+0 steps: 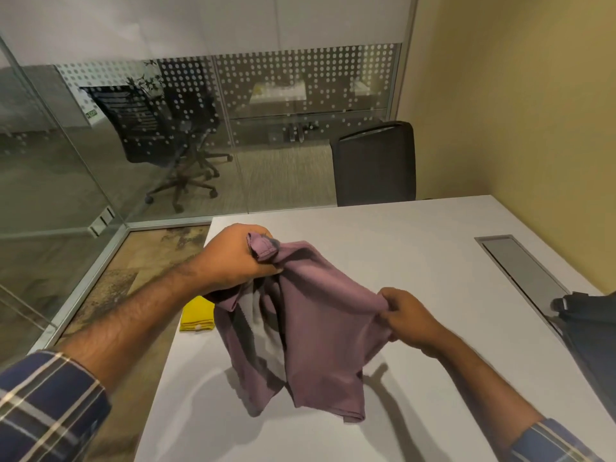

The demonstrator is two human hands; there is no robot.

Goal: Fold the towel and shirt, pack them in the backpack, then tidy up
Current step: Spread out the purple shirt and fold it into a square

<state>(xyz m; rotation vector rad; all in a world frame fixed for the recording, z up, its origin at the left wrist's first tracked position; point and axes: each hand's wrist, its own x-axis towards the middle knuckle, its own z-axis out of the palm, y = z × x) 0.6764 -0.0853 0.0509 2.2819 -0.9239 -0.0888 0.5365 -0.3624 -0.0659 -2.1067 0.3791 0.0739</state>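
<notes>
Mauve shirt (pixel 316 328) hangs above the table (pixel 416 235), left hand (pixel 233 258) fisted on it higher, right hand (pixel 406 315) fingers pinching it

Even, moderately bright indoor light is falling from above, probably from ceiling fixtures outside the view. A soft grey shadow is lying on the desk (pixel 400 228) under the shirt (pixel 316 328). The wide lens is bending straight lines near the edges. The near sleeves are looking slightly blurred.
</notes>
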